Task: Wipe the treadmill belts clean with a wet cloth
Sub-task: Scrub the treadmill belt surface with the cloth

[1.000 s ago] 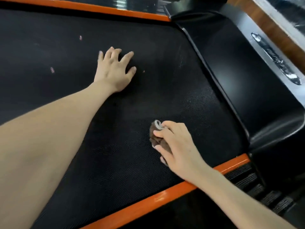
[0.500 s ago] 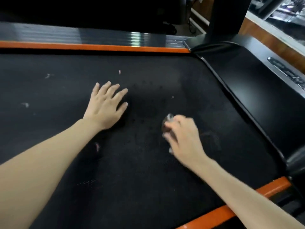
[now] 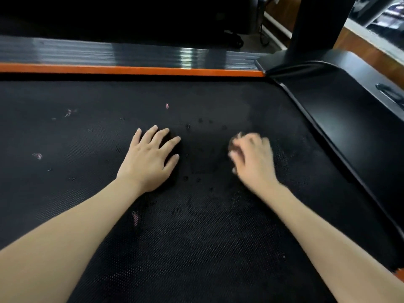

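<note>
The belt can be crossed freely over its whole left part, where only small pale specks are scattered flat on it. Its middle is taken up by the left hand, laid flat with fingers spread, and the right hand, closed round a cloth, with a bare strip of belt kept between them. Passage is bounded at the far side by the orange rail, and at the right by the raised black cover and the upright post.

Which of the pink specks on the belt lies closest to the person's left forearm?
The pink speck just right of the left forearm, lowest in view; the others lie farther up the belt, beyond the wrist.
</note>
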`<state>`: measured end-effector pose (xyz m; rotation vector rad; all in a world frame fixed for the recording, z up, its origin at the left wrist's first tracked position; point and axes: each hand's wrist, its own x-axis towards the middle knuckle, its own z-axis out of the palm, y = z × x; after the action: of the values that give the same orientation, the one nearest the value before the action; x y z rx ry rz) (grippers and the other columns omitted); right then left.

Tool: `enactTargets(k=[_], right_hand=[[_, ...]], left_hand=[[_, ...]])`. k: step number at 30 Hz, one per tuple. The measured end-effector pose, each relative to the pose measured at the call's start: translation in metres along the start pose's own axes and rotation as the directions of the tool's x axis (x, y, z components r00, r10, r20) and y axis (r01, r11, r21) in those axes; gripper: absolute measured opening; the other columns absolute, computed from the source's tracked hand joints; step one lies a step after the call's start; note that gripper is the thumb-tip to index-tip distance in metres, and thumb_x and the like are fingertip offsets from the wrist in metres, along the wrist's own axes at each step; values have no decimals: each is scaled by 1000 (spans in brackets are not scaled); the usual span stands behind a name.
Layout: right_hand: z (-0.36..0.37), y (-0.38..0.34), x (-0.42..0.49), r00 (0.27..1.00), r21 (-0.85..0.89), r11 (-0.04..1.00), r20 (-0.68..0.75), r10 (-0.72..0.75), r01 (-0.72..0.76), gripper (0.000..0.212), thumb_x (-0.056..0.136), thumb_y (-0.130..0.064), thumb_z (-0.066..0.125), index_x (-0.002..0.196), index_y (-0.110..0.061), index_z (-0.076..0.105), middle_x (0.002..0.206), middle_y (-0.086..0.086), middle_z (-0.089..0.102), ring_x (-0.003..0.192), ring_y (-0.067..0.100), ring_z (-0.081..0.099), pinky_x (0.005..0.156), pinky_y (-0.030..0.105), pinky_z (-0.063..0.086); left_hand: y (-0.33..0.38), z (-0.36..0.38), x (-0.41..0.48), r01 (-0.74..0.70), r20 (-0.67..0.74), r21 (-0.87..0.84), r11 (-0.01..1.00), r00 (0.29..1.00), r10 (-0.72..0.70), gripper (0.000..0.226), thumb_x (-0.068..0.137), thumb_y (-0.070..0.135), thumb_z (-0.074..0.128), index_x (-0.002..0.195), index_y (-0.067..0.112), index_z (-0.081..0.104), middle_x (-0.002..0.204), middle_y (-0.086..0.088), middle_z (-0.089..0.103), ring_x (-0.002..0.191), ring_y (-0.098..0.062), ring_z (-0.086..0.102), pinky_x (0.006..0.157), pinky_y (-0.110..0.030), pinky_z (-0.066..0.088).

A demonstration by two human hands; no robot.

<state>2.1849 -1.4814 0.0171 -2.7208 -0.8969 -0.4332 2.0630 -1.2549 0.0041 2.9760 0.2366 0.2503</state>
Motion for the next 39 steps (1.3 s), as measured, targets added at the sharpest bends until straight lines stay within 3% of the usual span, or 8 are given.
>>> enactTargets(k=[6,10,14,18,22,24,28,39], right_hand=[[-37,-3,-70,856,257,853,141,-498,454,34,88,-34,51,113,-13,59,114,11,57,95,28,53,83,37,45],[-5,53,20,996,-20,997,52,-77,79,39,89,-36,51,112,-7,63,112,19,56,95,41,52,84,45,42],[10,51,56,949,-148,939,-1,314,-311,35,93,-30,56,121,-10,55,126,18,51,108,40,46,91,45,38],[-3,-11,-17,990,122,984,36,-137,132,31,85,-32,54,106,-10,60,105,17,57,87,38,53,77,45,44],[-24,-13,-45,814,276,811,135,-565,516,30,89,-33,53,110,-13,56,110,15,57,89,32,54,80,40,43],[-10,18,-3,879,156,881,107,-465,447,33,87,-37,51,107,-12,60,105,18,59,85,37,56,78,43,45],[10,61,57,991,-78,989,21,128,-126,40,94,-32,52,125,-6,55,123,18,51,104,39,46,90,46,39],[16,65,56,995,-16,995,-36,95,-96,38,92,-25,59,124,-5,56,122,18,50,106,41,45,93,47,37]], left_hand=[[0,-1,-1,7,13,-2,1000,1000,-7,61,90,52,19,137,25,49,142,-9,46,137,-32,32,114,-53,18],[-1,-1,0,-1,12,-8,1000,1000,1,62,90,52,19,137,25,49,142,-10,45,138,-33,31,114,-53,18],[-1,-1,0,1,4,-16,1000,1000,-1,63,89,52,19,136,24,50,141,-10,47,137,-33,32,114,-53,19],[-1,-1,-1,2,1,-23,1000,1000,-1,62,89,52,19,137,25,49,142,-10,45,138,-32,30,114,-52,17],[-1,-1,-2,-1,-6,-24,1000,1000,1,61,90,52,20,136,25,49,142,-9,46,138,-32,31,114,-52,18],[-1,-1,-1,-2,-4,-25,1000,1000,1,61,90,52,19,137,25,49,142,-8,45,138,-31,30,115,-51,17],[-2,2,-1,12,-5,-19,1000,1000,-12,63,89,54,18,136,26,49,142,-7,45,138,-30,30,115,-50,17],[-24,-13,46,228,-33,-33,973,973,-229,60,93,54,27,142,22,40,145,-15,37,139,-33,24,114,-54,12]])
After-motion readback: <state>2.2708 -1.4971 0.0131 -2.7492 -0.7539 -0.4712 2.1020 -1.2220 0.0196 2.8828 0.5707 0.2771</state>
